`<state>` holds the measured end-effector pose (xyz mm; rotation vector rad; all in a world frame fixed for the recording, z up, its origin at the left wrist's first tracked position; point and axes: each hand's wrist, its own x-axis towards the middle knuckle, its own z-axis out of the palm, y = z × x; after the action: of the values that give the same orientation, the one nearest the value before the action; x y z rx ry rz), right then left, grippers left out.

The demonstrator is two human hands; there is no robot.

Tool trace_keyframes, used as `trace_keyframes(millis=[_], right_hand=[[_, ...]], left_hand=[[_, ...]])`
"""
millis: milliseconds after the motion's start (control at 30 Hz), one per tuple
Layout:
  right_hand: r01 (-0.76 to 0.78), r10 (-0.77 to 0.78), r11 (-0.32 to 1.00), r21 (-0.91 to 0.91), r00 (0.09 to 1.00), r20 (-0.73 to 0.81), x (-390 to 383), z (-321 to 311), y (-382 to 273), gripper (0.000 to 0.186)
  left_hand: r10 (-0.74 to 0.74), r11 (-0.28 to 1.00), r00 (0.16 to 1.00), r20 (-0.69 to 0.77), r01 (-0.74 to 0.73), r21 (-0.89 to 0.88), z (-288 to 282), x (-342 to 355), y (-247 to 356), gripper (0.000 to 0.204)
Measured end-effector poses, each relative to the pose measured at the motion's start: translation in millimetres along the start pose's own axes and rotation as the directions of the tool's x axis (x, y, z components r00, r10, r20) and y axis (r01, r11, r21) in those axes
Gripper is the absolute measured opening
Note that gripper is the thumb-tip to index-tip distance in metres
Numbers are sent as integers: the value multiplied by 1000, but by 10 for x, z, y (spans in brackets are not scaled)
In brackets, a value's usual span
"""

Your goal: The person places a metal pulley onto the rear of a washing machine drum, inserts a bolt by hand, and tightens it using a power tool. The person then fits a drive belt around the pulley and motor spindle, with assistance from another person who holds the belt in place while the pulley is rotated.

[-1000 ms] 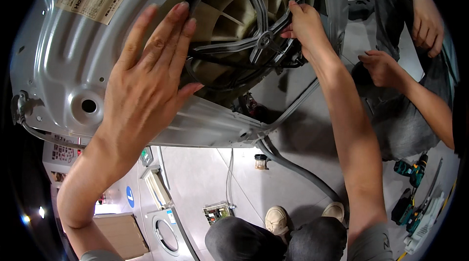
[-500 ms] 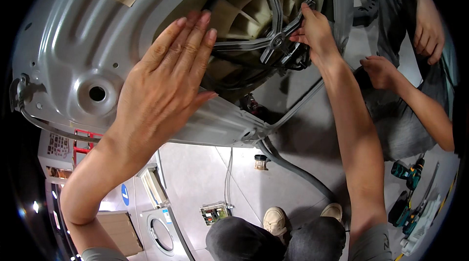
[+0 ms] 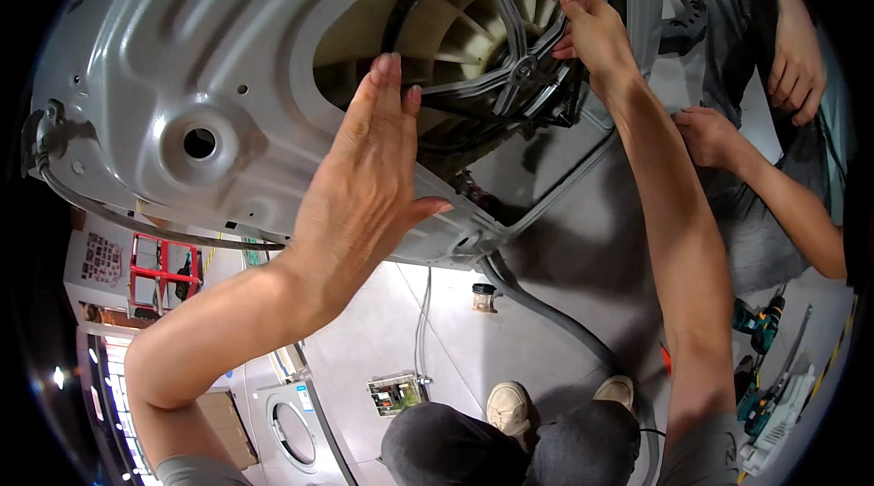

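A grey metal washing machine casing (image 3: 291,95) fills the top left, with a large opening in its panel. Inside that opening is a metal spoked pulley (image 3: 523,70) with a dark rim, in front of a pale ribbed tub (image 3: 446,31). My right hand (image 3: 601,45) closes thumb and fingers on the pulley's rim at the right, near the end of a spoke. My left hand (image 3: 369,158) is stretched flat, fingers straight and thumb apart, in front of the opening's lower left edge. It holds nothing; whether its fingertips touch the casing I cannot tell.
Another person's hands (image 3: 710,136) are close on the right. A grey hose (image 3: 564,322) runs across the floor past a small cylindrical part (image 3: 483,298) and a circuit board (image 3: 396,393). Power drills (image 3: 758,322) lie at lower right; a white front panel (image 3: 296,431) stands lower left.
My left hand has moved right and turned more edge-on. My right hand stays on the pulley rim. The casing appears shifted slightly right and up in the picture.
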<state>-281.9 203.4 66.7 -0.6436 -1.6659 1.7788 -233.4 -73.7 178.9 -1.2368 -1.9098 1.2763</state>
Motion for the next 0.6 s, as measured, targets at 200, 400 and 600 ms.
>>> trace_keyframes(millis=[200,400,600], right_hand=[[61,-60,996,-59,998,13,-39,-32,-20,38],[140,-136,974,-179,990,33,20,-42,-49,38],[231,-230,909,-348,972,44,-27,-40,-107,45]], left_hand=[[-40,998,997,-62,43,45,101,-13,93,95],[-37,997,997,-61,41,66,93,-15,162,92],[-42,989,993,-114,58,136,125,1,213,86]])
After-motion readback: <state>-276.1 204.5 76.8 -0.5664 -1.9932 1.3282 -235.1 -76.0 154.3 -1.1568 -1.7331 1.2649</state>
